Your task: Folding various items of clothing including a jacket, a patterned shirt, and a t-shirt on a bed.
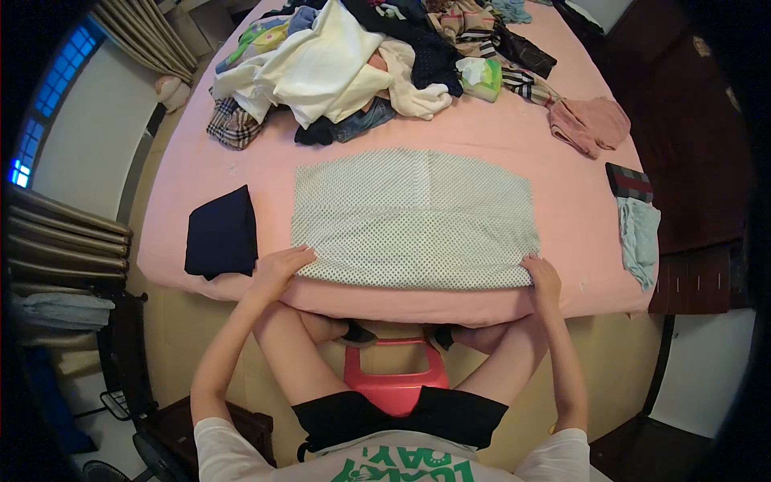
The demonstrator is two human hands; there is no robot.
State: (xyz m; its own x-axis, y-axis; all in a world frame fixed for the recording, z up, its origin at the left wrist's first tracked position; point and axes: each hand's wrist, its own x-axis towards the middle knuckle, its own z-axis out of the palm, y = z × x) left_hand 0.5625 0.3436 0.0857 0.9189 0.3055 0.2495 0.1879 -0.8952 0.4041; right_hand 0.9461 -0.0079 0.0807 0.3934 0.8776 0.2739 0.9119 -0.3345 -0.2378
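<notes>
A white cloth with a small dark dotted pattern (415,223) lies spread on the pink bed sheet (373,306) before me, its near edge close to the mattress edge. My left hand (282,270) rests at its near left corner, with the fingertips on the fabric. At the near right corner, the fingers of my right hand (542,278) touch the cloth's edge. Whether either hand pinches the fabric is hard to make out. A folded black cloth (221,234) lies just left of my left hand.
A heap of clothes (325,60) covers the far bed, with a green tissue pack (480,79) beside it. A pink garment (589,125), a checked folded item (629,182) and a pale blue garment (639,241) lie to the right. I sit on a red plastic stool (394,381).
</notes>
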